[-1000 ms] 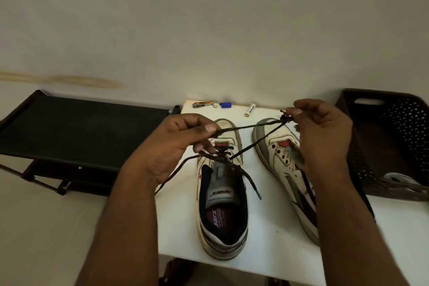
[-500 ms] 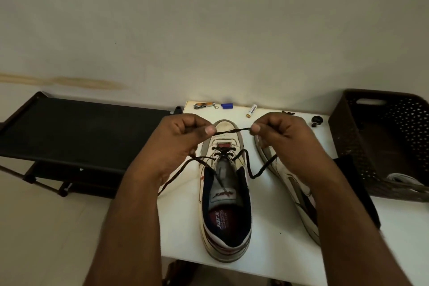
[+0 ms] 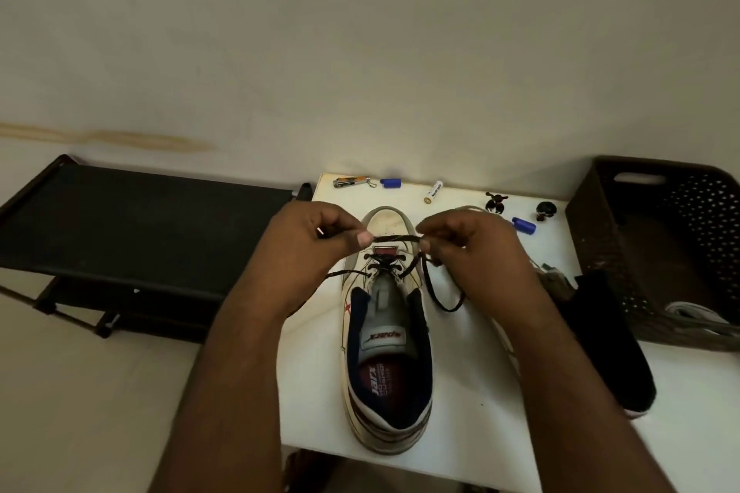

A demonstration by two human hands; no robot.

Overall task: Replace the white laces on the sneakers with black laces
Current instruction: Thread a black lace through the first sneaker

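Observation:
A worn white sneaker [image 3: 386,352] lies on the white table [image 3: 312,392], toe pointing away from me. A black lace [image 3: 396,239] is threaded through its lowest eyelets near the toe. My left hand [image 3: 316,248] pinches one end of the lace above the toe. Close beside it, my right hand [image 3: 476,252] pinches the other part, and a short stretch runs taut between the two hands. A loop of lace [image 3: 444,298] hangs below my right hand. The second sneaker [image 3: 472,209] is mostly hidden behind my right hand and forearm.
A dark perforated basket [image 3: 660,252] holding white laces stands at the right. A black sock [image 3: 608,340] lies beside it. Nail clippers [image 3: 350,182], blue caps [image 3: 390,183], a small tube [image 3: 433,191] and dark trinkets line the table's far edge. A black bench [image 3: 132,228] stands at the left.
My right hand has moved left from above the second sneaker to close beside my left hand. The taut stretch of lace between them has shortened, and a slack loop now hangs.

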